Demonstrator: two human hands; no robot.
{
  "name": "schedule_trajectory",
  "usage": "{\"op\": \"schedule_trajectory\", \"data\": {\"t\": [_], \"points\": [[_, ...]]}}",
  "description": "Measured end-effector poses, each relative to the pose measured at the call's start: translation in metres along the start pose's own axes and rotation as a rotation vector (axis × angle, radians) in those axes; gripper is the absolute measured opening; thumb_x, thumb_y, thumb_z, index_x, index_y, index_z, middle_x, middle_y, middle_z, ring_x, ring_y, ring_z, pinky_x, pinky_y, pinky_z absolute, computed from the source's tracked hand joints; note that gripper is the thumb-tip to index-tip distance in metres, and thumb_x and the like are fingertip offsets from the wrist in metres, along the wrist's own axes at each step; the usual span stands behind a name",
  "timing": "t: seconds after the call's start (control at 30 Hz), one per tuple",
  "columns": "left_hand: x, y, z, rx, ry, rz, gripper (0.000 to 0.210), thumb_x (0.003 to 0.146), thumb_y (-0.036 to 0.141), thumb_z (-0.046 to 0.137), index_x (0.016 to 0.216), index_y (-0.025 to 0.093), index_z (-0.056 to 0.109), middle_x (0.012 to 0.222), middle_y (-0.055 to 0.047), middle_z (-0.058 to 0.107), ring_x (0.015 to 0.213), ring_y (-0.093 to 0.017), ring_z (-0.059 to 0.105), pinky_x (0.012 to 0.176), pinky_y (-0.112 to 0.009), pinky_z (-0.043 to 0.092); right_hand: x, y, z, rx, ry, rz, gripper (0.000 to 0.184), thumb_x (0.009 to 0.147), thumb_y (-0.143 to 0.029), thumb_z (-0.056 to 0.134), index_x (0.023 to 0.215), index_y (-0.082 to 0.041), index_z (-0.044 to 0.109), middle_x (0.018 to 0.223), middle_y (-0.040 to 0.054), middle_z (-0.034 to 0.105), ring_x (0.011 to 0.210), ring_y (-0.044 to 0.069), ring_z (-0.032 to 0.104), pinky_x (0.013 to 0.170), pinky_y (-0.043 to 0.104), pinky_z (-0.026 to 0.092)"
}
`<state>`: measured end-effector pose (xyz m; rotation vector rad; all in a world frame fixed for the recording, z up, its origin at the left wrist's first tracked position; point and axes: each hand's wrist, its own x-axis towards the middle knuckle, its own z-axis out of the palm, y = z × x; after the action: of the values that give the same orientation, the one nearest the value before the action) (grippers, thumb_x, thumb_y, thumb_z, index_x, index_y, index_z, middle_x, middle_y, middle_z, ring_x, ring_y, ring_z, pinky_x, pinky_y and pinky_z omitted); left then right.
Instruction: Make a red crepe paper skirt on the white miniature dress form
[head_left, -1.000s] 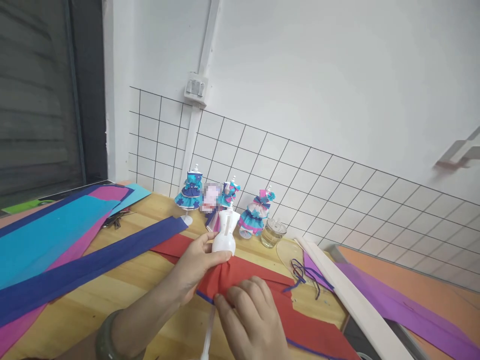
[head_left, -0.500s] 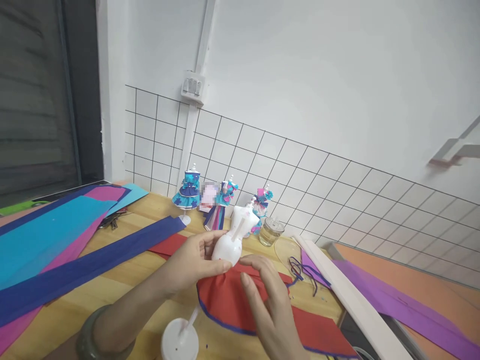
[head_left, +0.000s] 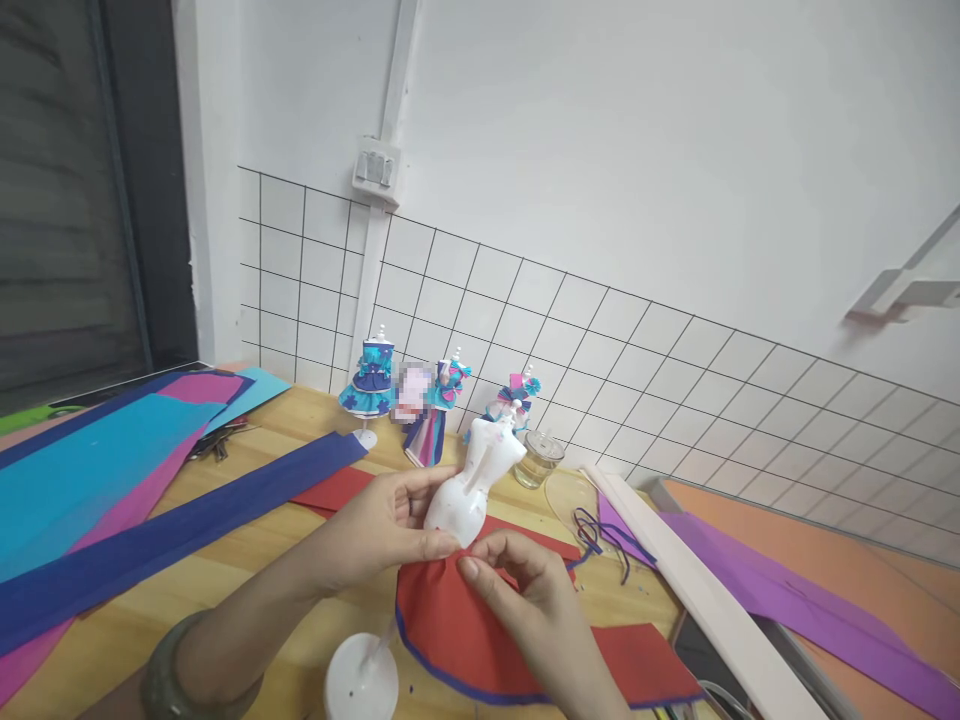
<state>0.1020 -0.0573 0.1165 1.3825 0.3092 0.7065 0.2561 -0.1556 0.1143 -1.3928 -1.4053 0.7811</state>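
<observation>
A small white dress form (head_left: 463, 500) leans toward the right, its round base (head_left: 361, 682) low at the front. My left hand (head_left: 386, 525) is closed around the lower torso, thumb across the front. Red crepe-like material (head_left: 450, 630) with a blue edge hangs gathered below the torso like a skirt. At its top edge my right hand (head_left: 529, 590) pinches the red gathers between thumb and forefinger, close to my left thumb. The right fingers partly hide the gathers.
Behind stand small dressed forms (head_left: 369, 385) and a glass jar (head_left: 538, 460). Blue strips (head_left: 225, 510) and turquoise sheets (head_left: 112, 450) lie left. To the right are a loose blue cord (head_left: 589, 530), a pale long strip (head_left: 697, 590) and purple material (head_left: 787, 590).
My right hand has moved left and its spread fingers have closed on the red gathers by the torso. The dress form has shifted slightly, with my left hand still around it.
</observation>
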Motion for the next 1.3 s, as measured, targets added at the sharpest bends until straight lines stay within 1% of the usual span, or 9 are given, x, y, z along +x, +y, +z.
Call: {"op": "schedule_trajectory", "data": {"t": [0.13,0.27,0.4,0.63,0.8,1.0,1.13,1.23,1.3], "points": [[-0.001,0.001,0.002,-0.031,0.002,-0.001,0.065,0.067,0.016,0.073,0.127,0.024,0.048,0.109,-0.007,0.066,0.110,-0.024,0.055,0.090,-0.034,0.044,-0.001,-0.001,0.003,-0.021,0.033,-0.018,0.024,0.079,-0.040,0.058,0.075,-0.017,0.062,0.074,0.0035,0.064,0.073,0.017,0.054,0.067,0.027,0.041],[0.001,0.000,0.003,-0.048,0.011,-0.012,0.060,0.070,0.014,0.071,0.125,0.024,0.049,0.113,-0.006,0.064,0.111,-0.023,0.054,0.089,-0.032,0.045,0.000,0.003,0.005,-0.077,0.096,-0.013,0.026,0.078,-0.042,0.058,0.072,-0.017,0.061,0.069,0.0020,0.062,0.068,0.016,0.053,0.066,0.027,0.039],[0.004,-0.003,0.003,-0.063,0.016,-0.013,0.059,0.069,0.016,0.072,0.124,0.022,0.050,0.110,-0.006,0.065,0.110,-0.022,0.054,0.090,-0.032,0.044,0.000,0.006,0.006,-0.124,0.152,-0.005,0.026,0.076,-0.043,0.058,0.071,-0.017,0.061,0.070,0.0020,0.063,0.068,0.016,0.053,0.065,0.027,0.038],[0.004,-0.010,0.006,-0.034,-0.009,0.039,0.064,0.065,0.015,0.075,0.123,0.027,0.049,0.104,-0.002,0.063,0.105,-0.021,0.054,0.088,-0.032,0.043,0.000,0.005,0.005,-0.139,0.164,0.007,0.026,0.077,-0.044,0.057,0.072,-0.019,0.063,0.070,0.0018,0.064,0.070,0.018,0.055,0.066,0.028,0.039],[0.005,-0.011,0.005,-0.066,-0.020,0.039,0.065,0.066,0.009,0.073,0.124,0.026,0.048,0.109,-0.002,0.062,0.105,-0.019,0.054,0.088,-0.030,0.042,0.000,0.003,0.005,-0.155,0.143,0.008,0.023,0.078,-0.041,0.057,0.073,-0.019,0.064,0.073,0.0017,0.066,0.072,0.018,0.056,0.068,0.028,0.040],[0.007,-0.013,0.002,-0.080,-0.021,0.045,0.067,0.066,0.010,0.073,0.125,0.024,0.046,0.111,-0.004,0.062,0.105,-0.019,0.054,0.087,-0.029,0.042,-0.002,0.002,0.006,-0.194,0.215,0.008,0.024,0.077,-0.042,0.059,0.070,-0.019,0.059,0.065,-0.0008,0.060,0.062,0.013,0.050,0.057,0.024,0.036],[0.007,-0.013,0.000,-0.090,-0.031,0.056,0.066,0.067,0.010,0.073,0.125,0.024,0.046,0.114,-0.004,0.062,0.108,-0.019,0.053,0.089,-0.028,0.041,-0.004,0.002,0.005,-0.216,0.161,-0.058,0.022,0.081,-0.038,0.056,0.073,-0.019,0.060,0.070,0.0005,0.062,0.068,0.014,0.053,0.063,0.024,0.040],[0.006,-0.011,0.000,-0.085,-0.021,0.054,0.067,0.066,0.009,0.073,0.126,0.024,0.046,0.115,-0.004,0.061,0.110,-0.019,0.052,0.091,-0.028,0.041,-0.006,0.001,0.003,-0.209,0.104,-0.177,0.016,0.084,-0.032,0.053,0.077,-0.020,0.061,0.076,0.0015,0.062,0.074,0.014,0.056,0.068,0.024,0.042],[0.005,-0.010,0.000,-0.079,-0.023,0.054,0.068,0.067,0.008,0.072,0.127,0.024,0.045,0.114,-0.004,0.062,0.108,-0.018,0.053,0.090,-0.028,0.041,-0.007,0.000,0.002,-0.223,0.074,-0.269,0.013,0.085,-0.027,0.052,0.079,-0.020,0.061,0.078,0.0014,0.061,0.074,0.013,0.056,0.068,0.022,0.042]]}}
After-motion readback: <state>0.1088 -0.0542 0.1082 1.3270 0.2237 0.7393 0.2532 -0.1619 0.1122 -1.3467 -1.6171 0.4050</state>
